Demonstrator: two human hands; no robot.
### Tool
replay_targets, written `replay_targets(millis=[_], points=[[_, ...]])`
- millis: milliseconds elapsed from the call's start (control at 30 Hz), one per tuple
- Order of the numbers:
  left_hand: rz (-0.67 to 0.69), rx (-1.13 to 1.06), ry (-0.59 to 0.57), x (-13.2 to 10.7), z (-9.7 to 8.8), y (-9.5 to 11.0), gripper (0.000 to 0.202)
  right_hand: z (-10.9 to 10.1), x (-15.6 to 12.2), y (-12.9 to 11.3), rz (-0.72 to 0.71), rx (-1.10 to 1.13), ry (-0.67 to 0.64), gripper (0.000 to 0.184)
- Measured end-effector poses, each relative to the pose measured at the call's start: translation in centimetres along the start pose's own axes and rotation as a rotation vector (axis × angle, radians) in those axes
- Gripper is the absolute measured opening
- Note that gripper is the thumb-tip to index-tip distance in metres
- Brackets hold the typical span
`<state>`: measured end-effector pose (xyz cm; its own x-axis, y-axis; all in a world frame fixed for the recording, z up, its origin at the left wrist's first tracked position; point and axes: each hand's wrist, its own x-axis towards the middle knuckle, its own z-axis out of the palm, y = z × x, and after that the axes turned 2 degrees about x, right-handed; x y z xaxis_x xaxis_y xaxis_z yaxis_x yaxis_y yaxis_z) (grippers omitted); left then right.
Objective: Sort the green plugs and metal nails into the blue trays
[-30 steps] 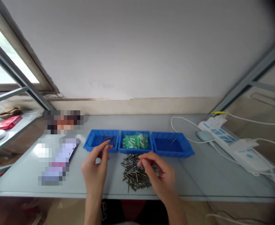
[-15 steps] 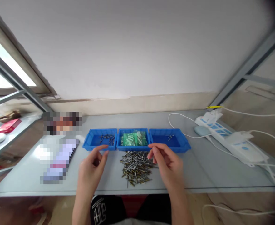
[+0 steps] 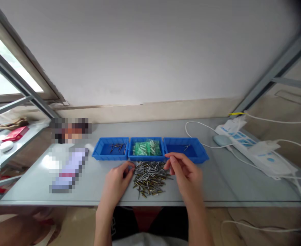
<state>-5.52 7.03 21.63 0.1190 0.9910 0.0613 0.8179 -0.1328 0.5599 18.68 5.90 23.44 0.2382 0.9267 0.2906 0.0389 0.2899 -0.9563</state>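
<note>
A pile of small metal pins (image 3: 150, 177), silver and brass-coloured and shaped like blind rivets, lies on the grey table. My left hand (image 3: 119, 179) is at the left edge of the pile, its thumb and index tips close together; whatever is between them is hidden. Over the pile's right side, my right hand (image 3: 187, 174) is closed in a pinch, near the front of the right blue bin (image 3: 201, 155). Anything in that pinch is too small to make out. A few pins lie in that bin, several in the left blue bin (image 3: 103, 150), and green-tinted bags (image 3: 142, 148) in the middle blue bin (image 3: 146, 158).
A white power strip (image 3: 252, 147) with plugs and cables (image 3: 199, 123) stands at the right. Two blurred-out items, one a flat lilac object (image 3: 70, 167), lie on the left. The table's front edge (image 3: 150, 204) runs before my lap. Another person's limb (image 3: 14, 229) shows at lower left.
My left hand has moved right, from in front of the left bin to the pile's edge, and its fingers have drawn together. The right hand stays nearly in place, still pinched. The view has shifted slightly.
</note>
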Motion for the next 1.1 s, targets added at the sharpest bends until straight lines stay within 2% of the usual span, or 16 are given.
replay_targets(millis=[233, 367, 467, 567, 667, 867, 1000, 1100], points=[[0.009, -0.05, 0.015, -0.1, -0.1, -0.4, 0.021, 0.2, 0.2, 0.4, 0.016, -0.013, -0.04, 0.024], [0.026, -0.125, 0.046, -0.3, -1.1, -0.2, 0.021, 0.8, -0.2, 0.2, -0.047, -0.09, -0.087, 0.02], [0.042, -0.189, 0.08, -0.7, -1.8, 0.5, 0.021, 1.9, -0.6, -0.1, -0.131, -0.199, -0.205, 0.016], [0.072, -0.249, 0.061, -1.2, -2.1, 1.3, 0.014, 3.3, -0.8, -0.2, -0.188, -0.259, -0.361, 0.025], [0.103, -0.286, 0.049, -1.5, -1.9, 1.8, 0.008, 4.4, -0.8, -0.1, -0.221, -0.306, -0.431, 0.019], [0.081, -0.295, 0.041, -2.0, -1.8, 1.6, 0.009, 5.1, -0.8, 0.5, -0.298, -0.348, -0.37, 0.012], [0.059, -0.311, 0.005, -2.2, -2.0, 1.6, 0.007, 5.0, -1.0, 0.9, -0.338, -0.342, -0.36, 0.026], [0.07, -0.338, 0.019, -2.2, -2.2, 1.7, 0.006, 4.9, -1.0, 0.7, -0.354, -0.348, -0.362, 0.018]])
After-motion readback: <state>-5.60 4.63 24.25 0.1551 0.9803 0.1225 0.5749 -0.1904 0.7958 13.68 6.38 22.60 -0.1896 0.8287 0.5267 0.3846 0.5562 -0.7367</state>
